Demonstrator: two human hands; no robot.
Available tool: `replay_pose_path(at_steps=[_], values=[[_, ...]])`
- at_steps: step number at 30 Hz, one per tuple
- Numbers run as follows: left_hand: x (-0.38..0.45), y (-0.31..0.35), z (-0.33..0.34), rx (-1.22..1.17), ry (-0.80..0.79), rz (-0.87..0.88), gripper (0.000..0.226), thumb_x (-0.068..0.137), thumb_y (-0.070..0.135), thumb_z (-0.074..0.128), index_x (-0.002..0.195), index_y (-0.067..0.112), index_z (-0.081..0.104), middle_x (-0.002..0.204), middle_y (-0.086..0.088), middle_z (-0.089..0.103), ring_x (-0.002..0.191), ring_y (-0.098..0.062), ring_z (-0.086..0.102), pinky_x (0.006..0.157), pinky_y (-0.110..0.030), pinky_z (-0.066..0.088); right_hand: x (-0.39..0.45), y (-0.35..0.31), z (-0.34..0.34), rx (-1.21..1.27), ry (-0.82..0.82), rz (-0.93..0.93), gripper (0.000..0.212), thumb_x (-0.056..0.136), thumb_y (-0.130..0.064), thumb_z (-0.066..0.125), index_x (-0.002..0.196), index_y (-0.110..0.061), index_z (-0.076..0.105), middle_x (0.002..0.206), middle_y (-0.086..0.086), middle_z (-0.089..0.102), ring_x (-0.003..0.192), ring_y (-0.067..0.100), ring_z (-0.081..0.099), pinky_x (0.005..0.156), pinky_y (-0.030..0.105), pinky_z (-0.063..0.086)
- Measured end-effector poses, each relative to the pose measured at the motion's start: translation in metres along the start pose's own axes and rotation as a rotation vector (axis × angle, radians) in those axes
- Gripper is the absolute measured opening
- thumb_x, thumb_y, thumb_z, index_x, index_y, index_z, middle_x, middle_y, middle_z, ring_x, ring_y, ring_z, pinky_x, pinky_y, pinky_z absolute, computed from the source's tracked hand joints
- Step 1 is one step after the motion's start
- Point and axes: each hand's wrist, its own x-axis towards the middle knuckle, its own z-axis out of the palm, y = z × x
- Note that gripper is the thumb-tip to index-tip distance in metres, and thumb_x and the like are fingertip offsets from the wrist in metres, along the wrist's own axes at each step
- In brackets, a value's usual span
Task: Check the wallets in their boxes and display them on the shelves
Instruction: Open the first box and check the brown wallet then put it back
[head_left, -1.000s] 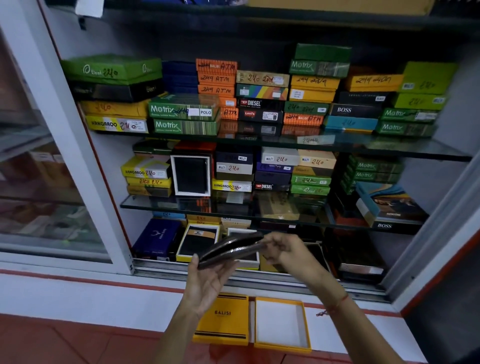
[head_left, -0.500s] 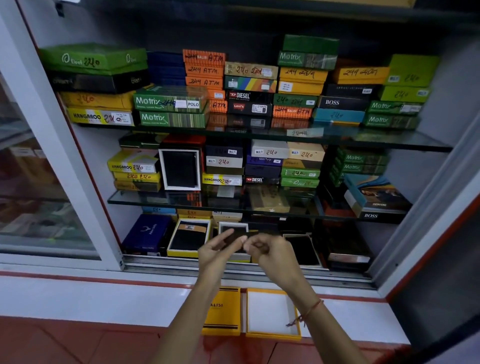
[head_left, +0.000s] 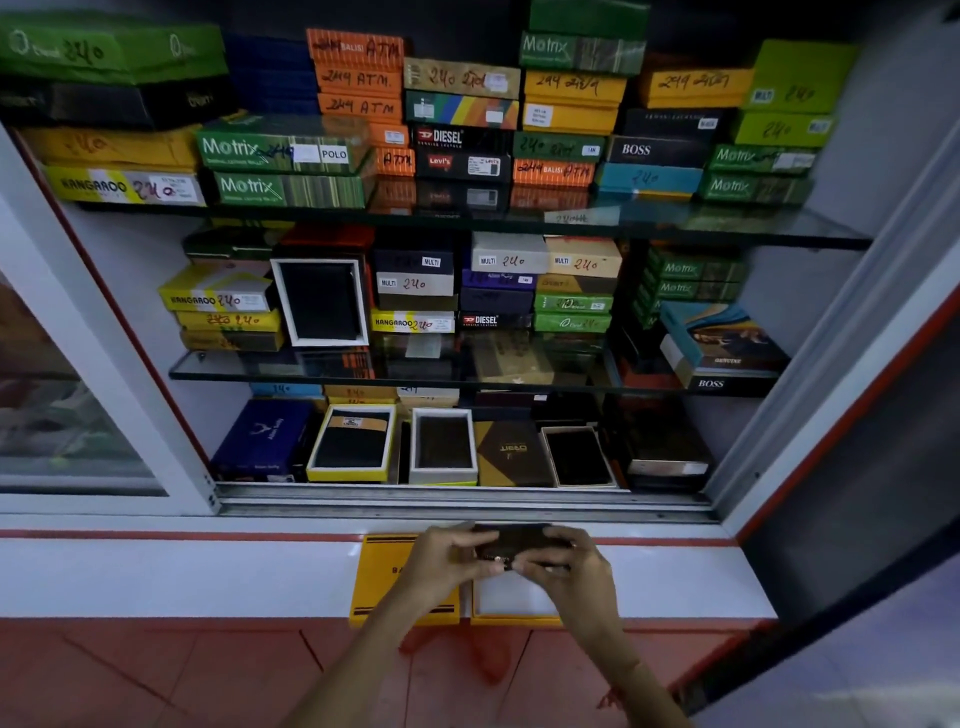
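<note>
A dark folded wallet (head_left: 514, 538) is held between both hands just above the open yellow box (head_left: 511, 603) with a white lining on the white ledge. My left hand (head_left: 447, 564) grips its left end, my right hand (head_left: 569, 571) its right end. The yellow box lid (head_left: 379, 582) lies flat to the left of the box, partly hidden by my left forearm. Behind the ledge, the cabinet's bottom shelf shows several open boxes with dark wallets, such as a yellow-rimmed one (head_left: 353, 444) and a white one (head_left: 443, 446).
Two glass shelves (head_left: 753, 228) carry stacks of closed wallet boxes in green, orange, yellow and black. A white open box (head_left: 319, 301) stands upright on the middle shelf. The sliding glass door (head_left: 78, 364) is at the left, a metal track (head_left: 467, 501) runs along the front.
The open wallet was folded shut and both hands lowered it from in front of the bottom shelf down to just above the open yellow box on the ledge.
</note>
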Motion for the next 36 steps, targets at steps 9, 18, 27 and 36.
replay_pose_path(at_steps=[9,18,27,36], values=[[-0.004,-0.023,0.038,0.666,-0.021,0.068,0.041,0.086,0.028,0.061,0.127,0.021,0.058,0.152,-0.001,0.036,0.135,-0.016,0.041,0.11,-0.02,0.028,-0.017,0.046,0.032,-0.367,-0.023,-0.056,0.007,0.065,-0.027,0.079,0.069,-0.032,0.076,0.106,-0.014,0.069,0.096,0.005,0.064,0.068,0.019,0.052],[-0.009,-0.028,0.019,0.645,0.132,0.112,0.026,0.092,0.028,0.052,0.105,0.016,0.072,0.136,0.001,0.056,0.122,-0.014,0.051,0.101,-0.026,0.04,-0.006,0.019,0.028,-0.88,-0.107,-0.205,0.013,0.054,-0.037,0.071,0.057,-0.025,0.069,0.08,-0.005,0.065,0.083,0.018,0.059,0.063,0.038,0.051],[-0.039,-0.062,-0.061,0.107,0.524,-0.674,0.03,0.096,0.012,0.04,0.087,-0.001,0.064,0.095,-0.02,0.066,0.081,-0.03,0.063,0.078,-0.038,0.05,0.006,-0.05,0.084,-0.51,-0.326,0.018,0.037,0.095,-0.03,0.042,0.103,0.002,0.06,0.104,0.021,0.068,0.101,0.035,0.062,0.086,0.038,0.046],[-0.055,-0.055,-0.064,-0.997,0.265,-0.593,0.049,0.09,0.044,0.053,0.107,0.0,0.064,0.11,-0.027,0.068,0.102,-0.041,0.065,0.08,-0.051,0.057,-0.006,-0.085,0.103,-0.095,-0.318,0.361,0.123,0.047,-0.087,0.057,0.143,-0.019,0.021,0.139,0.019,0.036,0.13,0.04,0.035,0.107,0.048,0.032]])
